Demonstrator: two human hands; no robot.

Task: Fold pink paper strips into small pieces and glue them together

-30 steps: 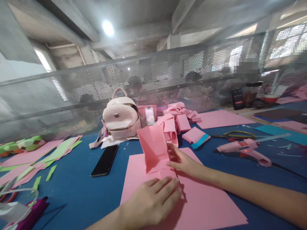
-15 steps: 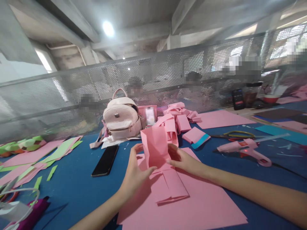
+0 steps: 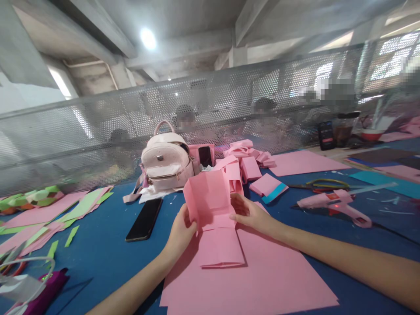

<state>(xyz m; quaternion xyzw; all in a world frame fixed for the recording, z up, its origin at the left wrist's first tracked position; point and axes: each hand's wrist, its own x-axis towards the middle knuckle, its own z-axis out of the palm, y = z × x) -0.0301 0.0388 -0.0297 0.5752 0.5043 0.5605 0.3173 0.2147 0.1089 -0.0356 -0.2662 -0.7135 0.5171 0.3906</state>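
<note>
Between my hands stands a folded piece of pink paper [image 3: 210,201], its back part upright with side folds and its front flap lying forward. My left hand [image 3: 182,229] pinches its left side, thumb inside the fold. On the opposite edge, my right hand [image 3: 247,213] grips with the thumb in front and the fingers behind, partly hidden. Beneath lies a large stack of pink paper sheets [image 3: 275,280]. Just behind are folded pink paper pieces [image 3: 251,168], and a pink packet with a blue strip [image 3: 267,186] lies beside them.
A pink glue gun [image 3: 337,203] and scissors [image 3: 323,183] lie to the right. Left of my hands are a black phone [image 3: 144,219] and green and pink paper sheets [image 3: 78,210]. A pale backpack [image 3: 167,159] stands before a perforated metal partition [image 3: 223,105], with people behind it.
The folded paper has opened wider and turned so its front flap points straight toward me. My left hand has shifted left and closed its thumb on the left edge.
</note>
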